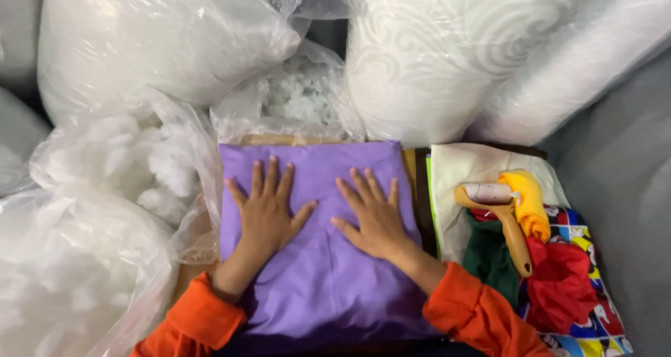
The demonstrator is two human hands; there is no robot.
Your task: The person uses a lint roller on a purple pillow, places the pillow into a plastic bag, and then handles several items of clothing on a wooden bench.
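Pressing flat on a purple cloth [318, 259], both hands lay palm down with fingers spread wide. The left hand [265, 206] rested on the cloth's left half, thumb angled inward. The right hand [374, 213] rested just beside it on the right half, thumb pointing toward the left hand. Neither hand gripped anything; the fingers were straight and open, touching only the fabric. Orange sleeves [475, 315] covered both forearms.

The purple cloth lay in the middle of the view on a brown board [412, 179], of which only narrow edges showed at the top and right. The cloth looked smooth, with a faint crease running down near its centre.

To the right, close to the right hand but apart from it, sat a pile of fabric pieces: a cream cloth [475, 168] underneath, a yellow roll [528, 203], a dark green piece [489, 259], a red piece [563, 283] and a bright printed cloth [594, 329]. A lint roller [500, 217] with a tan handle lay across the pile.

To the left, clear plastic bags of white stuffing [133, 168] crowded against the cloth's edge. Behind, larger bags [168, 42] and wrapped white rolls [433, 56] stood along the top.
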